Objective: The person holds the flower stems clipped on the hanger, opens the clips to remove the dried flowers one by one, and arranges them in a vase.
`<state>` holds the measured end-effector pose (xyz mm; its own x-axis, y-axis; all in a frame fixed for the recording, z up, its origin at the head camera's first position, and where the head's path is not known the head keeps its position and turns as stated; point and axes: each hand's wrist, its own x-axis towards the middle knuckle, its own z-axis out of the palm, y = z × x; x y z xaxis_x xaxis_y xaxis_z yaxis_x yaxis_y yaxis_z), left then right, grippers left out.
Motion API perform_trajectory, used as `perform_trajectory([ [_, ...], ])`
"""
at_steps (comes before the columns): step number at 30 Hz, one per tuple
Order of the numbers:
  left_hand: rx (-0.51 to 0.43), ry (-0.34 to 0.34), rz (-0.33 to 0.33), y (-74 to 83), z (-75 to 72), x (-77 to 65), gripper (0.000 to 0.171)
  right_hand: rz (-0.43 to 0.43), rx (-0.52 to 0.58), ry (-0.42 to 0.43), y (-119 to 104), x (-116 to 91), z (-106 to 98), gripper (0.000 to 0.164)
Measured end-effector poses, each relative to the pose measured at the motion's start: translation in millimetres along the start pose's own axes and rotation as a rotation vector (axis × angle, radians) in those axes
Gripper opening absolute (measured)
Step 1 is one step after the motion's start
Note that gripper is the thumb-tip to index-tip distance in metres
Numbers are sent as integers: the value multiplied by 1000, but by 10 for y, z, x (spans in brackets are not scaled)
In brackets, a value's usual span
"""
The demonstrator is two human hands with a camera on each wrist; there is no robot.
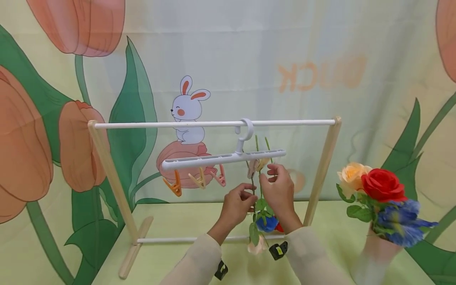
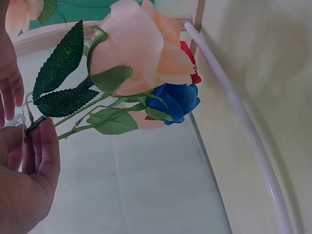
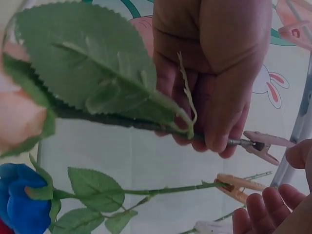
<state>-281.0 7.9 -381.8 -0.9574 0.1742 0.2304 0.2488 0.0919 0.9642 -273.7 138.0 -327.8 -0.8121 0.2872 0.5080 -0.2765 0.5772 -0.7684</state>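
In the head view my left hand [image 1: 238,204] pinches the dark stem of a peach artificial rose [image 2: 126,48] that hangs head down. The stem's end meets a pale pink clip [image 3: 265,145] on the white hanger [image 1: 199,161]. My right hand [image 1: 279,189] is beside the clips with its fingers loosely bent; in the right wrist view those fingers hold nothing. A blue rose [image 3: 24,197] hangs next to the peach one, its stem in a yellow clip [image 3: 239,186]. Part of a red flower [image 2: 192,63] shows behind the blue rose.
The hanger hooks over the top bar [image 1: 142,125] of a wooden-legged rack. Orange [image 1: 174,184], yellow [image 1: 199,178] and pink [image 1: 220,175] clips hang on its left half. At right a vase [image 1: 375,253] holds peach, red and blue flowers. Behind is a printed curtain [image 1: 228,59].
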Motion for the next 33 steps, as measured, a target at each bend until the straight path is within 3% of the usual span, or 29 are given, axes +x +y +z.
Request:
perform_trajectory([
  [8, 13, -13, 6, -40, -20, -1, 25, 54, 36, -21, -127, 14, 183, 47],
  [33, 9, -11, 58, -40, -48, -40, 26, 106, 101, 118, -197, 0, 387, 31],
])
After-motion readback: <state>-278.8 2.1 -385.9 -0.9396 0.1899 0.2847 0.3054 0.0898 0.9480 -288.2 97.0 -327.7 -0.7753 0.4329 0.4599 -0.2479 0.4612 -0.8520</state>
